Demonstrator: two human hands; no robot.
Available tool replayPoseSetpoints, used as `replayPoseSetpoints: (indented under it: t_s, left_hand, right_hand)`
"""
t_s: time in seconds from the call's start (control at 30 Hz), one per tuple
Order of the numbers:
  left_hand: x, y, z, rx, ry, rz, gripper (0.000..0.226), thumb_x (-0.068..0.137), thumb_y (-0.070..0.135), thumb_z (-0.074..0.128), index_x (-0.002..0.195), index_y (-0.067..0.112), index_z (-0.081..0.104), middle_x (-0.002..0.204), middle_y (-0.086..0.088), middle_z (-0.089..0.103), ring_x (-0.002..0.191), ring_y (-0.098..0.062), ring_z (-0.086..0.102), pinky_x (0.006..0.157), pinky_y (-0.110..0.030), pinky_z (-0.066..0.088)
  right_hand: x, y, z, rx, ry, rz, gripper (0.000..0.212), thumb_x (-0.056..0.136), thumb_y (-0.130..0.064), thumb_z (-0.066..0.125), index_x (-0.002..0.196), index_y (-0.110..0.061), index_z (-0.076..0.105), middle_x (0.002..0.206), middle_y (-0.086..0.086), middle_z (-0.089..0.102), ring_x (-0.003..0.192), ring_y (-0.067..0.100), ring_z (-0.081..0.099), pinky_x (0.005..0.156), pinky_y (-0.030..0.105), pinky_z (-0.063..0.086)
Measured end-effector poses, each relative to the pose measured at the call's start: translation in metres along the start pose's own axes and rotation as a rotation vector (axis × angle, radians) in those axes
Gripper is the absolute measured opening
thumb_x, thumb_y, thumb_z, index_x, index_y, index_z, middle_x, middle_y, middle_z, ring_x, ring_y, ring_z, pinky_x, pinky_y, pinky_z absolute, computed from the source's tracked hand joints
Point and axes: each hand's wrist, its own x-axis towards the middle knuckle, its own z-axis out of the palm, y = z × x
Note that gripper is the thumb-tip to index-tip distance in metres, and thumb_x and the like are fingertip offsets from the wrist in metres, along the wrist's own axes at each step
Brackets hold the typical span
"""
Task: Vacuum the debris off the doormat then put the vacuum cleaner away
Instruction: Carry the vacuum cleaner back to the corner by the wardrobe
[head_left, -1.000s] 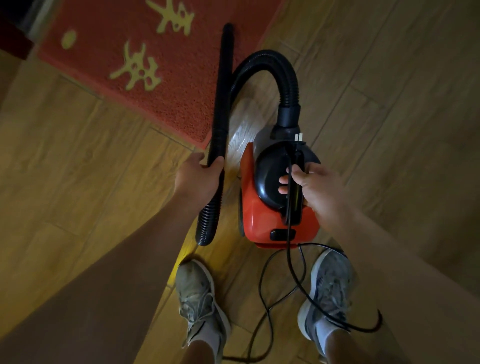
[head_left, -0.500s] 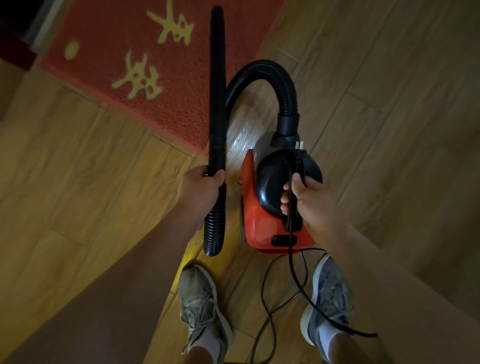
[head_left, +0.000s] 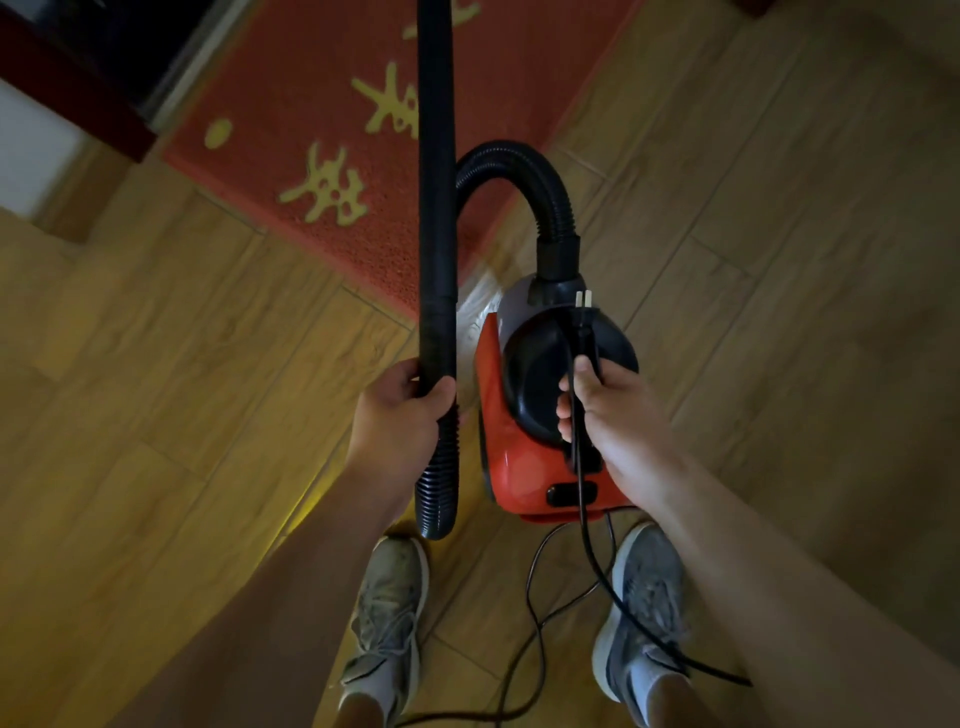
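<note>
A red and black canister vacuum cleaner (head_left: 519, 467) hangs just above the wooden floor in front of me. My right hand (head_left: 608, 410) grips its black top handle together with the power cord (head_left: 584, 530), whose plug (head_left: 583, 306) lies free on top of the body. My left hand (head_left: 400, 415) is closed round the black wand (head_left: 435, 171), which points away over the red doormat (head_left: 322, 104). A ribbed hose (head_left: 524, 166) arches from the vacuum's front to the wand. The wand's tip is out of frame.
The doormat carries yellow characters and lies against a dark door threshold (head_left: 78, 78) at the upper left. Loose cord trails on the floor between my two grey shoes (head_left: 387, 613). Wooden flooring (head_left: 779, 234) spreads to the right and left.
The wand has swung upright and reaches further over the doormat. The view has shifted, so the mat and threshold sit lower in frame. Both hands keep their grips.
</note>
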Motion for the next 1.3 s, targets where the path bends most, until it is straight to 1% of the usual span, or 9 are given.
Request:
replayPoseSetpoints:
  t_s: [0.13,0.27,0.4,0.53,0.8,0.9,1.03,1.2,1.3]
  left_hand:
    - [-0.023,0.021,-0.012,-0.029,0.004,0.022,0.011,0.098,0.007,0.064,0.099,0.017,0.070,0.079,-0.007,0.067,0.072,-0.027,0.066,0.077,-0.047,0.053]
    - [-0.052,0.050,-0.026,-0.059,0.002,0.078,0.013,0.097,0.009,0.064,0.096,0.020,0.071,0.079,-0.005,0.068,0.076,-0.028,0.066,0.079,-0.050,0.053]
    - [-0.087,0.083,-0.041,-0.122,-0.021,0.121,0.012,0.098,0.009,0.064,0.105,0.017,0.070,0.083,-0.006,0.069,0.077,-0.026,0.068,0.082,-0.050,0.054]
    - [-0.125,0.116,-0.054,-0.173,-0.035,0.165,0.018,0.099,0.009,0.062,0.116,0.014,0.067,0.085,-0.006,0.069,0.077,-0.024,0.068,0.082,-0.049,0.054]
    - [-0.208,0.195,-0.073,-0.242,-0.027,0.258,0.017,0.099,0.006,0.062,0.108,0.019,0.067,0.079,-0.001,0.072,0.079,-0.026,0.066,0.089,-0.052,0.055]
    - [-0.244,0.223,-0.082,-0.243,-0.026,0.284,0.017,0.100,0.006,0.061,0.110,0.018,0.067,0.079,0.000,0.071,0.078,-0.024,0.067,0.083,-0.047,0.057]
    - [-0.292,0.265,-0.090,-0.253,-0.011,0.333,0.018,0.099,0.005,0.062,0.116,0.011,0.067,0.075,-0.001,0.067,0.069,-0.021,0.065,0.069,-0.038,0.056]
    - [-0.358,0.316,-0.106,-0.289,0.013,0.410,0.019,0.097,0.006,0.064,0.109,0.020,0.068,0.070,0.004,0.068,0.072,-0.024,0.066,0.072,-0.041,0.056]
    - [-0.400,0.342,-0.118,-0.308,0.036,0.453,0.019,0.098,0.005,0.063,0.109,0.020,0.069,0.072,0.001,0.069,0.069,-0.020,0.066,0.065,-0.035,0.056]
  right_hand:
    - [-0.030,-0.031,0.004,0.000,-0.036,-0.026,0.037,0.109,-0.028,0.042,0.083,-0.007,0.059,0.064,0.007,0.055,0.057,0.018,0.052,0.056,0.032,0.045]
    - [-0.059,-0.064,0.011,-0.016,-0.054,-0.063,0.037,0.108,-0.030,0.043,0.084,-0.008,0.059,0.064,0.007,0.056,0.056,0.018,0.053,0.054,0.031,0.046]
    - [-0.094,-0.097,0.014,-0.034,-0.063,-0.117,0.036,0.108,-0.031,0.044,0.085,-0.009,0.061,0.065,0.006,0.057,0.056,0.017,0.053,0.056,0.031,0.047]
    - [-0.134,-0.136,0.014,-0.041,-0.070,-0.172,0.036,0.108,-0.030,0.043,0.085,-0.008,0.062,0.063,0.005,0.057,0.055,0.016,0.052,0.054,0.030,0.046]
    - [-0.223,-0.211,0.012,-0.069,-0.090,-0.282,0.035,0.108,-0.029,0.043,0.087,-0.008,0.061,0.061,0.004,0.055,0.050,0.015,0.049,0.050,0.031,0.044]
    - [-0.262,-0.234,0.010,-0.077,-0.099,-0.322,0.035,0.108,-0.030,0.043,0.088,-0.008,0.061,0.061,0.003,0.056,0.051,0.015,0.050,0.050,0.031,0.044]
    - [-0.315,-0.270,0.007,-0.092,-0.102,-0.394,0.035,0.108,-0.030,0.043,0.088,-0.007,0.060,0.062,0.004,0.056,0.050,0.016,0.050,0.049,0.032,0.044]
    - [-0.386,-0.315,0.000,-0.115,-0.113,-0.488,0.036,0.108,-0.030,0.044,0.085,-0.009,0.061,0.060,0.003,0.057,0.051,0.017,0.052,0.048,0.032,0.046]
    - [-0.424,-0.339,-0.003,-0.117,-0.116,-0.550,0.037,0.108,-0.031,0.043,0.084,-0.008,0.061,0.058,0.001,0.057,0.051,0.017,0.052,0.049,0.033,0.046]
